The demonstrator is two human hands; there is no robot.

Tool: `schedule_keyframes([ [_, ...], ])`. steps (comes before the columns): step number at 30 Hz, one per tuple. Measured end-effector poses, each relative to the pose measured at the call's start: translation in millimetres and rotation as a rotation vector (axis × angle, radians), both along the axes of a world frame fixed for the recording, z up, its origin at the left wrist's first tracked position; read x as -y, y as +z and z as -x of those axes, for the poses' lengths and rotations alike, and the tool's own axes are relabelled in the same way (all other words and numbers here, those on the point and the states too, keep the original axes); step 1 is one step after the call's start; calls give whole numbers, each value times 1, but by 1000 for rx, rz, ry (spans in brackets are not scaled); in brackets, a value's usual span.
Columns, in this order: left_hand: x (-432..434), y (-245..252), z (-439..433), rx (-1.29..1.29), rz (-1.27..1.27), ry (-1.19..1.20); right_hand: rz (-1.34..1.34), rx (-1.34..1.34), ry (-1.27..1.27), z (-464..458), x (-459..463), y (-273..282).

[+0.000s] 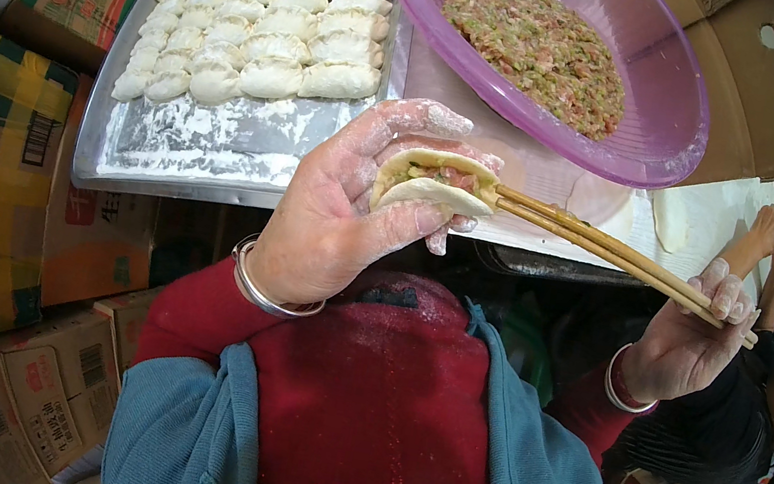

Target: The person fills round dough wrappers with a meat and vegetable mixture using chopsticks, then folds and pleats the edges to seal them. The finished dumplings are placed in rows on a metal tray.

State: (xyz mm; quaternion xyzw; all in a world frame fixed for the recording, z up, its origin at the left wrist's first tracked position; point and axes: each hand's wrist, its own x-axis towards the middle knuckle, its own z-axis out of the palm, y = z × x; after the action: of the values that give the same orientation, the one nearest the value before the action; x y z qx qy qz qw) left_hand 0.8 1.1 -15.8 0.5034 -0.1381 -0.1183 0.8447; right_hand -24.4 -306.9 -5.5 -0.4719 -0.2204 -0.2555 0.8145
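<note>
My floury left hand (341, 197) holds a dumpling wrapper (431, 200) folded partway around meat and vegetable filling, its top edge parted. Between the fingers of my right hand (695, 333) is a pair of wooden chopsticks (605, 252), whose tips reach the right end of the wrapper. Beyond my hands a purple plastic basin (641, 172) contains minced filling (546, 54). A floured metal tray (218, 154) at the upper left bears rows of raw dumplings (277, 46).
Flat wrappers (669, 220) lie on the white work surface right of the basin. Another person's hands (771, 235) are at its right end. Cardboard boxes (50, 379) stand at the left, and a cardboard sheet (767, 97) rises behind the basin.
</note>
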Motion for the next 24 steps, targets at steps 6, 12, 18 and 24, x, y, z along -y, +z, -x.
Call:
schedule_keyframes([
  [6,2,4,3,-23,3,25,95,0,19,-1,-4,3],
  [12,2,3,5,4,-30,2,27,-19,92,2,-5,-1],
  [18,-1,1,6,76,-182,12,25,5,-8,-1,9,10],
  [24,2,8,8,107,-287,11,568,152,-558,-54,34,36],
])
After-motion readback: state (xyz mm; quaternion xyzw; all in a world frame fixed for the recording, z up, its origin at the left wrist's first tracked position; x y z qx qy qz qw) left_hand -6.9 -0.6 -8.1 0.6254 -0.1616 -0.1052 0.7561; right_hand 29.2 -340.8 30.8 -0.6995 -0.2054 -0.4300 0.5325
